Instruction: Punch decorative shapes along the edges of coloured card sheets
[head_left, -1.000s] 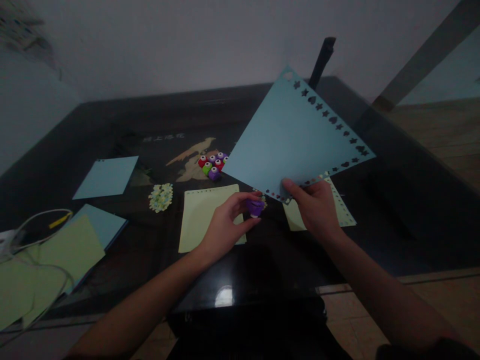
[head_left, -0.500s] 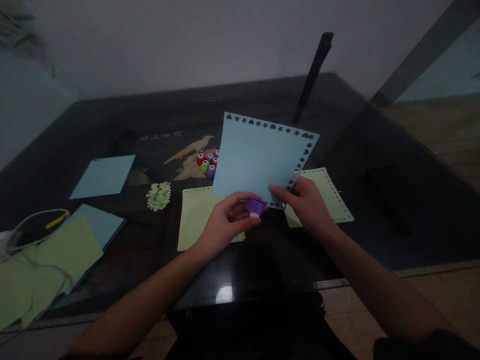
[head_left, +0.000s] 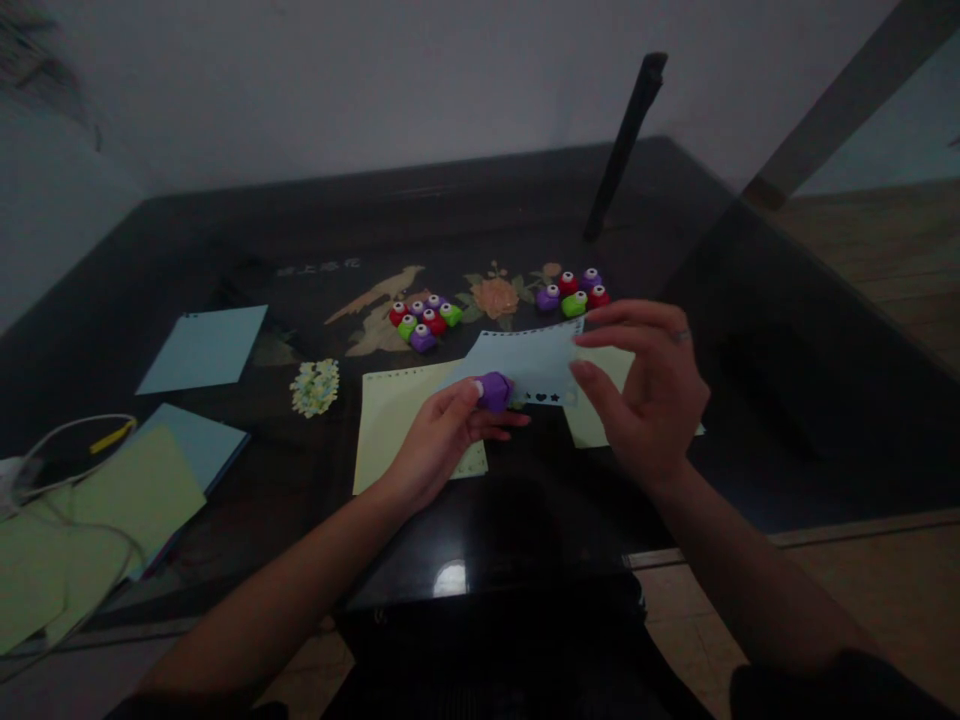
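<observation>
My left hand (head_left: 442, 425) grips a small purple craft punch (head_left: 494, 392) with a white button. Just behind the punch is a light blue sheet (head_left: 529, 358), tilted, with heart and star shapes cut along its edges. Whether the punch bites on the sheet I cannot tell. At the sheet's right edge, my right hand (head_left: 652, 385) has its thumb and fingers apart and holds nothing. Beneath lie two pale green sheets, one on the left (head_left: 386, 430) and one on the right (head_left: 592, 425), each with punched edges.
Two groups of red, purple and green punches, one left (head_left: 424, 322) and one right (head_left: 574, 292), stand farther back. Paper cut-outs (head_left: 315, 388) lie in a pile at left, near a blue sheet (head_left: 206, 348). More green paper (head_left: 142, 490) and a white cable (head_left: 71, 425) are at far left.
The blue sheet has come down and swung flatter, uncovering the right group of punches. My right hand has let go of it and opened. My left hand has turned the punch.
</observation>
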